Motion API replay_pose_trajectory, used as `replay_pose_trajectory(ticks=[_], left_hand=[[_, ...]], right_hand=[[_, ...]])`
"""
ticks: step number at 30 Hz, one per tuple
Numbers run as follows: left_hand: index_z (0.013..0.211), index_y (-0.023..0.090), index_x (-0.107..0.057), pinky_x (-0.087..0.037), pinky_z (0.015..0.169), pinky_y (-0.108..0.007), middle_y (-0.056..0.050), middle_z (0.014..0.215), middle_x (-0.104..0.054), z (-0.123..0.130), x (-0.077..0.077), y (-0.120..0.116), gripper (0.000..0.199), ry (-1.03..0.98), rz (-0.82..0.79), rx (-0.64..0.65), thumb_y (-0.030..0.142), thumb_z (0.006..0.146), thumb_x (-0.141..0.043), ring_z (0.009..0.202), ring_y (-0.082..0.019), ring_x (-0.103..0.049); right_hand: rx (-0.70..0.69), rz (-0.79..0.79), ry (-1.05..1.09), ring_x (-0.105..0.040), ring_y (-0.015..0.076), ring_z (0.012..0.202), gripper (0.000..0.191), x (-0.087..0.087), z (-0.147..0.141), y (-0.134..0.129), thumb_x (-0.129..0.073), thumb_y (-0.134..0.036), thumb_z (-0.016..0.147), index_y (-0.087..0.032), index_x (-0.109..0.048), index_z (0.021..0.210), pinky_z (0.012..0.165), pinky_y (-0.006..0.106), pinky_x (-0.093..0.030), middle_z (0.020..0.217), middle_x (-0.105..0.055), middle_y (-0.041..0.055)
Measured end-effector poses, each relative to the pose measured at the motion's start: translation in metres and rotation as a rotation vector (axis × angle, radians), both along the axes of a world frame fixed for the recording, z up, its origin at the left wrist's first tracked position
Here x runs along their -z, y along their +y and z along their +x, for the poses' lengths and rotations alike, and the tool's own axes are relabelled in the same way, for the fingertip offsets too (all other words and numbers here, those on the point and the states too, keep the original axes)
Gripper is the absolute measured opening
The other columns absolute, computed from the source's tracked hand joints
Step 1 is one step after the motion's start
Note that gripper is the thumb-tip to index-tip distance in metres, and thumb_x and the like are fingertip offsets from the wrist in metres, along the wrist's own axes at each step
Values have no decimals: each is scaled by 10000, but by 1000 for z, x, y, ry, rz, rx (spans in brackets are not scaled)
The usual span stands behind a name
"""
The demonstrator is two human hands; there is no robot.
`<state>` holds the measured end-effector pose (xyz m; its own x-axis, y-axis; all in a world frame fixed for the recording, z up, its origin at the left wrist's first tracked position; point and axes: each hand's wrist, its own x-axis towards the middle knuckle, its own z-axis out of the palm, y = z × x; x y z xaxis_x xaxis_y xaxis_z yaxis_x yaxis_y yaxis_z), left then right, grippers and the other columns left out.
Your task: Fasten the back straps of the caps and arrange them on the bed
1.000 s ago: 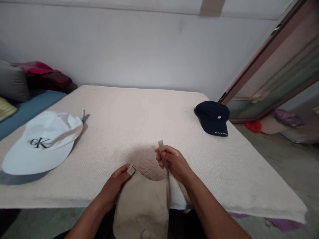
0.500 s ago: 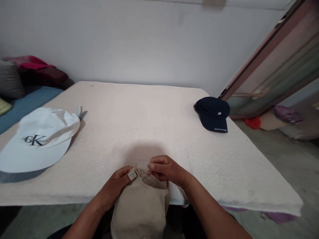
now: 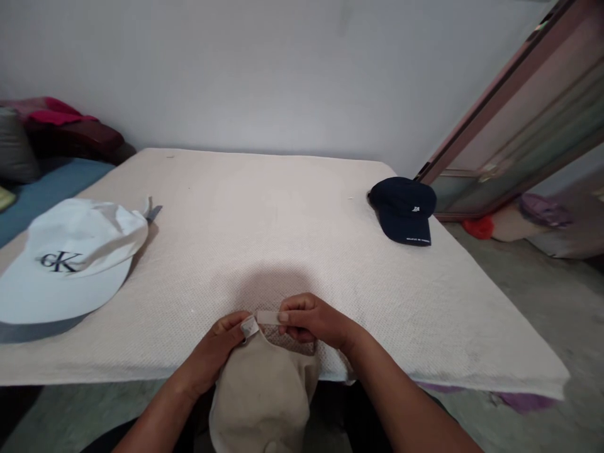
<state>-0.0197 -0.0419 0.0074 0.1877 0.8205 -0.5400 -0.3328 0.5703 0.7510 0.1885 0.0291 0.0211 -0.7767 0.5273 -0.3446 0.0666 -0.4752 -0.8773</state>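
Note:
A beige cap [image 3: 264, 393] hangs at the near edge of the table, its back opening facing the tabletop. My left hand [image 3: 219, 346] is closed on the cap's rim beside a small pale buckle [image 3: 250, 326]. Between thumb and fingers, my right hand [image 3: 314, 321] pinches the cap's strap [image 3: 268, 318], which stretches level across toward the buckle. The strap's tip lies right by the buckle; whether it is threaded in, I cannot tell. The cap's brim is out of sight.
A white cap [image 3: 80, 251] with dark letters lies at the left on the cloth-covered table [image 3: 264, 214]. A navy cap [image 3: 403, 207] rests near the right edge. Behind stands a pale wall [image 3: 245, 75], and a door [image 3: 500, 126] is at the right.
The strap now lies flat and shows more plainly between my hands. Both hands keep their grip on the cap. The view has shifted slightly.

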Motion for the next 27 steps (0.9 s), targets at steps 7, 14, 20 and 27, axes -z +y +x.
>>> replay_pose_trajectory(ticks=[7,14,20,27], left_hand=[[812,177,-686,-410,590,-230,-15,689,-659,0,1,-1,207,-6,3,12,362,721,-693,588,-126,-550],[849,177,-678,-414,607,-240,-19,701,-659,-1,3,-1,231,-27,-1,1,364,716,-697,615,-138,-566],[805,180,-673,-398,588,-228,-10,691,-661,1,0,-1,175,-31,-9,13,336,729,-693,593,-124,-552],[776,179,-663,-368,553,-209,3,663,-641,1,-1,-1,164,-14,-34,28,332,727,-695,567,-108,-517]], right_hand=[[-1,-25,11,-328,37,419,182,0,1,-1,-565,-278,805,-127,-619,718,392,167,-218,502,-443,-48],[0,-51,47,-321,34,404,202,0,2,0,-568,-304,807,-129,-615,717,378,169,-210,511,-454,-49],[-22,-41,-2,-339,35,420,189,3,1,-2,-581,-296,793,-134,-613,702,386,171,-221,529,-454,-47],[-104,-19,-14,-337,36,425,178,2,3,0,-598,-304,779,-139,-616,713,389,174,-222,537,-455,-52]])
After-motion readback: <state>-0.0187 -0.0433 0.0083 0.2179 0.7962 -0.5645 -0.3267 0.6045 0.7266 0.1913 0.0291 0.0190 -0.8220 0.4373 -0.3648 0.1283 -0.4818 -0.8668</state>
